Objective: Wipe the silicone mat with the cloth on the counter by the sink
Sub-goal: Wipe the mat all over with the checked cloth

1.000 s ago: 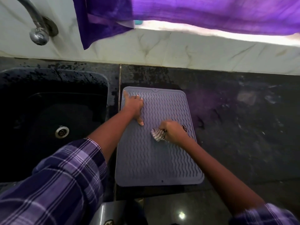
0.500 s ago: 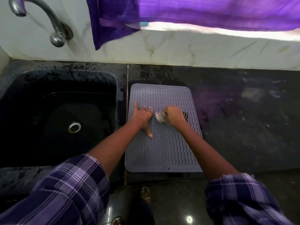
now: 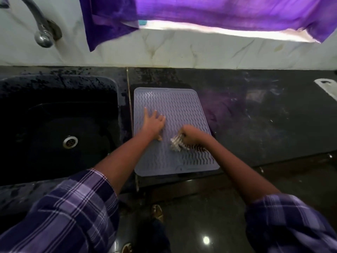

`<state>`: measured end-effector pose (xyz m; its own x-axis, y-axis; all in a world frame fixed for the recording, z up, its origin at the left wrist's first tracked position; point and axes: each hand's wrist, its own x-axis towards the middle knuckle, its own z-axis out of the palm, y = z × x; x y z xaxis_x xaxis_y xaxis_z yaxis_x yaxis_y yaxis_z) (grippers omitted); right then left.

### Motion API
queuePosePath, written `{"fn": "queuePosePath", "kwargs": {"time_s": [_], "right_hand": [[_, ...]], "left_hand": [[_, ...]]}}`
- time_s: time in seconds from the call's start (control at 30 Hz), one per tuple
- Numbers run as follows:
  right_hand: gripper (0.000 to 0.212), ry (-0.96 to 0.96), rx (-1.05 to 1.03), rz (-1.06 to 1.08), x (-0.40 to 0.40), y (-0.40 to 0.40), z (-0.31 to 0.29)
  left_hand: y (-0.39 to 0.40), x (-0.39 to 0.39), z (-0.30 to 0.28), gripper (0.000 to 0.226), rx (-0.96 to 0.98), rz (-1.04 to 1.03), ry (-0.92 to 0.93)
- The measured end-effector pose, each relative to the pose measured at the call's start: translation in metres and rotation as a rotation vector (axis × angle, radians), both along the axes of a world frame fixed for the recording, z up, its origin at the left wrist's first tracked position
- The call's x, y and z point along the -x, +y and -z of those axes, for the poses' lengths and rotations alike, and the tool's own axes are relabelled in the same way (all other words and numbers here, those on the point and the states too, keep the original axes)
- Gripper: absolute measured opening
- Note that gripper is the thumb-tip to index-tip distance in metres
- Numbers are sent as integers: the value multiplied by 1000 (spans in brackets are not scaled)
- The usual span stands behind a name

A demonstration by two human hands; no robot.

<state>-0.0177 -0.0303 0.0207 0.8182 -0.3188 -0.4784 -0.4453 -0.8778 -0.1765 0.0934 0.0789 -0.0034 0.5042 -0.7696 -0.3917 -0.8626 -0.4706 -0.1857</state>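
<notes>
A grey silicone mat with wavy ridges lies flat on the dark counter, just right of the sink. My left hand presses flat on the mat's left half, fingers spread. My right hand is closed around a bunched striped cloth, which touches the middle of the mat. Part of the cloth is hidden under that hand and wrist.
A black sink with a metal drain sits to the left, a tap above it. A purple curtain hangs over the marble wall. A white object lies at the counter's far right. The counter edge runs below the mat.
My right hand has dragged the cloth from the mat's centre, beside my left hand, down and to the right. My left hand stays pressed on the mat's left side.
</notes>
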Motion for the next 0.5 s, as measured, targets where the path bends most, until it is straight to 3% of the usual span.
{"fn": "queuePosePath", "kwargs": {"time_s": [0.13, 0.27, 0.5], "right_hand": [[16, -229, 117, 69, -7, 8, 13], [26, -241, 210, 33, 15, 23, 38], [26, -150, 119, 4, 76, 56, 28]], "left_hand": [[7, 23, -8, 91, -45, -110, 155], [14, 29, -2, 92, -68, -79, 66], [10, 36, 2, 106, -126, -35, -58]]}}
